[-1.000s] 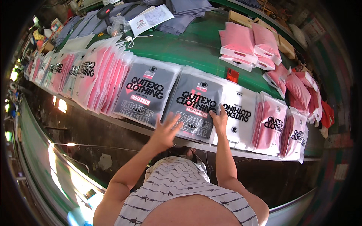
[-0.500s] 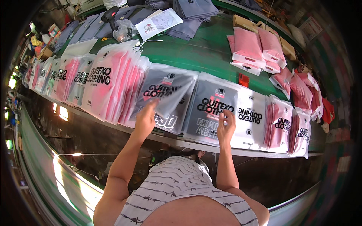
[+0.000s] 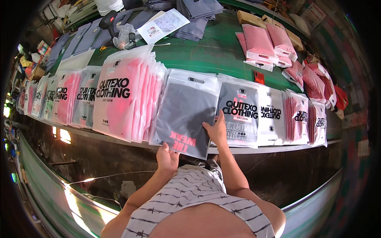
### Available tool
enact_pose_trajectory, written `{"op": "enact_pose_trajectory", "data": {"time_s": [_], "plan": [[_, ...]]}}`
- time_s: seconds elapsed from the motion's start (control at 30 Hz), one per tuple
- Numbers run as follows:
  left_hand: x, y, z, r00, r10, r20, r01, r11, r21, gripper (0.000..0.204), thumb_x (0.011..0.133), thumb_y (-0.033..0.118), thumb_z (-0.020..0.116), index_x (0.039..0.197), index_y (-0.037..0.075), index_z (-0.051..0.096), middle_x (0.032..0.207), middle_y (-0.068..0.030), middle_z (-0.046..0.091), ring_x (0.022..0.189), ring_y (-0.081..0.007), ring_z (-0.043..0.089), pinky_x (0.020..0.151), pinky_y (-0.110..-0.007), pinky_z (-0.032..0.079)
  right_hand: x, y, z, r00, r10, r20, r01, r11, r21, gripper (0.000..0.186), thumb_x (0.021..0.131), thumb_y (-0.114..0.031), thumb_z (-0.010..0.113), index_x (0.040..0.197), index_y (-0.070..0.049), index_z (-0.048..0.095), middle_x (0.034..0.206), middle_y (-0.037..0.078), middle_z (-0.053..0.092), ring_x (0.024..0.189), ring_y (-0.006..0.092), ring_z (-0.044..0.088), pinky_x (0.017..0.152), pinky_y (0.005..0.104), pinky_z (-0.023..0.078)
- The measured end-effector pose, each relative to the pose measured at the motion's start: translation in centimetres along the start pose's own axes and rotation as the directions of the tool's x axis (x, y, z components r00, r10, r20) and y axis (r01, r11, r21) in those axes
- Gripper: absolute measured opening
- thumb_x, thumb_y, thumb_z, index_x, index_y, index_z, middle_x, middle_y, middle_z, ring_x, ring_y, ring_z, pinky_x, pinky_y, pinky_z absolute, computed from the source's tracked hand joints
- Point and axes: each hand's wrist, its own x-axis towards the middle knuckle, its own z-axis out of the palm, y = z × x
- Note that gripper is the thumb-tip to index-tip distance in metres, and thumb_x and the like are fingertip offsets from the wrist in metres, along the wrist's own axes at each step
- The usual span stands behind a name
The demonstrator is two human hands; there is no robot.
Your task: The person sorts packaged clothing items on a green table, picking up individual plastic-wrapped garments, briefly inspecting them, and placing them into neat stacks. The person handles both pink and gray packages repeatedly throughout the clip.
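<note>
A frosted plastic garment bag [image 3: 180, 109] with a handle slot at its far end lies tilted before me, its plain side up. A dark folded garment with red print shows through it. My left hand [image 3: 168, 158] is closed on the bag's near edge, thumb on top. At its right edge, my right hand [image 3: 217, 131] grips it with the thumb over the film; some fingertips are hidden. Just to the right lies another bagged dark garment [image 3: 239, 99] with black lettering facing up.
Upright bags of pink garments [image 3: 115, 95] line the table edge on the left. More bagged garments [image 3: 297, 115] stand on the right. Farther back on the green table [image 3: 198, 59] are pink packages [image 3: 258, 43], a red card-like item [image 3: 259, 77], a dark heat gun [image 3: 107, 22] and grey fabric pieces.
The left dark-garment bag now shows its plain side instead of its lettered side. My left hand has moved to its near edge, and my right hand has moved left onto its right edge.
</note>
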Motion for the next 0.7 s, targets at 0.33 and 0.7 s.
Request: {"op": "enact_pose_trajectory", "data": {"time_s": [0.33, 0.7], "plan": [[1.4, -0.8, -1.6, 0.984, 0.175, -0.044, -0.161, 0.963, 0.217, 0.034, 0.101, 0.0, 0.057, 0.134, 0.005, 0.051, 0.127, -0.0088, 0.061, 0.11, -0.0224, 0.064, 0.1, -0.045, 0.053, 1.0, -5.2, 7.3, 0.309, -0.831, 0.462, 0.951, 0.276, -0.139, 0.047, 0.101, -0.043, 0.051, 0.135, -0.013, 0.063, 0.151, 0.009, 0.05, 0.146, 0.0314, 0.039, 0.118, 0.0632, 0.026], [0.8, -2.7, 6.6, 0.42, 0.419, 0.805, -0.906, 0.146, 0.397, 0.026, 0.094, -0.006, 0.058, 0.119, -0.002, 0.061, 0.128, -0.0153, 0.065, 0.117, -0.0281, 0.064, 0.097, -0.038, 0.052, 9.9, -2.4, 1.2, 0.937, -0.3, 0.178, 0.257, 0.939, 0.228, 0.07, 0.107, -0.059, 0.027, 0.141, -0.005, 0.057, 0.156, 0.02, 0.043, 0.147, 0.0393, 0.034, 0.12, 0.0536, 0.025]]}}
